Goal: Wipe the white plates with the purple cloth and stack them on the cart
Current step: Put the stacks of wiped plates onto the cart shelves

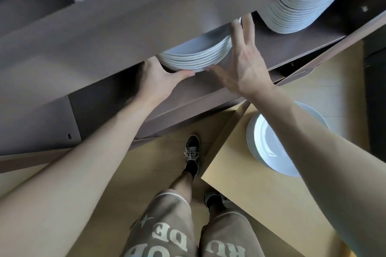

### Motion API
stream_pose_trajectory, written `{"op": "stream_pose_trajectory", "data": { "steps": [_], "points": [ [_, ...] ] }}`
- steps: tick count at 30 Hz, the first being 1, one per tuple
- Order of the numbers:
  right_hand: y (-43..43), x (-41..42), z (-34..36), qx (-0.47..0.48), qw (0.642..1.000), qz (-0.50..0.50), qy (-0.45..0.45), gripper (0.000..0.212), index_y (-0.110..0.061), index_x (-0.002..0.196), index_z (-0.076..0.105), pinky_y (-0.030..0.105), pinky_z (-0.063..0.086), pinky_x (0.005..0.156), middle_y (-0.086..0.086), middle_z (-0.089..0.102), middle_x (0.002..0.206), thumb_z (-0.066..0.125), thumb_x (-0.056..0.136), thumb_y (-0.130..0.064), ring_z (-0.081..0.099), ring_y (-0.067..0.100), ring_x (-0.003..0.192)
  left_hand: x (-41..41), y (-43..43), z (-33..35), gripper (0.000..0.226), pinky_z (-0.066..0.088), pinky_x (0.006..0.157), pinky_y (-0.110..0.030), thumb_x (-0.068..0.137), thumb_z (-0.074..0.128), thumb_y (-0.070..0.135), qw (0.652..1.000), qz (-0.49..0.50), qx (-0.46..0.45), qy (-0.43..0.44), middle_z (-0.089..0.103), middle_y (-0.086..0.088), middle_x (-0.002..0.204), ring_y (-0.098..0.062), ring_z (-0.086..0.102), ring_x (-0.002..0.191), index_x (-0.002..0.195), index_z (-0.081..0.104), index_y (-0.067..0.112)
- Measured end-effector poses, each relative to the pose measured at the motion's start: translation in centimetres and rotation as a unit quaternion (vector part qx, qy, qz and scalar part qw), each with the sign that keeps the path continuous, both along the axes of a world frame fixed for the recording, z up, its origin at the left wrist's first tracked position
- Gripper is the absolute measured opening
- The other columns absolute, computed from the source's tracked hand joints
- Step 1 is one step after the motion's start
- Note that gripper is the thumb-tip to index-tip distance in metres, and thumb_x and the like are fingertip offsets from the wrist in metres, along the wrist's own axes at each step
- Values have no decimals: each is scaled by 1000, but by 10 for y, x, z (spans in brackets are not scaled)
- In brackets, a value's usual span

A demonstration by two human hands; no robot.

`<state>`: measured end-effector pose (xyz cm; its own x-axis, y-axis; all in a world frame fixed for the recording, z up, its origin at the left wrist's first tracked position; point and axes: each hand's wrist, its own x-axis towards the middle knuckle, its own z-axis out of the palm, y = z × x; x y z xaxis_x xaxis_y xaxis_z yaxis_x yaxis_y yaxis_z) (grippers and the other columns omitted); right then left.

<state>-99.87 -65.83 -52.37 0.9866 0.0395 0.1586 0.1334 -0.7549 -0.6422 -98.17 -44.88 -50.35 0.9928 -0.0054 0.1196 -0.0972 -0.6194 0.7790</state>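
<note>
Grip at the shelf. Our left hand (158,78) lays its thumb on the lowest rim of the short stack of round white ceramic plates (196,56). Its fingers are hidden, so we cannot tell its hold. Our right hand (243,64) is spread flat against the stack's right side, gripping nothing. We should support both rims before lifting. The plates are glossy, shallow and nested, and 1 further white pile (269,142) sits on the tan flat cart top (240,194).

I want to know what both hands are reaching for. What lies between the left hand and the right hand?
In the head view, a short stack of white plates on the shelf lies between the left hand and the right hand.
</note>
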Motion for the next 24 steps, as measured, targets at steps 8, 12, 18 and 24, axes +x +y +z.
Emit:
{"op": "stream_pose_trajectory", "data": {
  "steps": [8,12,18,24],
  "points": [
    [-20,2,13,-82,994,-75,3,100,-13,163,15,45,46,102,12,35,162,74,85,-34,52,38,127,-4,-23,6,83,15,102,4,66,93,30,1000,9,-11,-5,37,14,126,14,28,117,127,37,25],
    [-54,-78,0,-110,986,-120,-42,71,-13,156,33,44,41,96,11,62,131,61,93,-24,55,35,111,-102,-25,-6,107,34,116,-53,78,83,27,998,-46,34,-6,21,-6,162,-32,32,146,158,14,15],
    [-120,-224,-68,-171,952,-231,105,55,-14,141,50,52,34,106,12,49,139,66,91,-31,42,35,122,-202,-81,-66,98,43,110,-50,91,69,37,946,-263,29,188,8,7,163,-25,36,144,158,-2,36],
    [-152,-293,-112,-44,909,-299,286,98,-25,161,7,52,41,105,-1,19,162,55,87,-67,38,31,139,-187,-137,-129,116,35,103,-33,84,76,42,926,-282,47,245,1,13,164,-14,18,147,157,-14,34]
  ]
}}
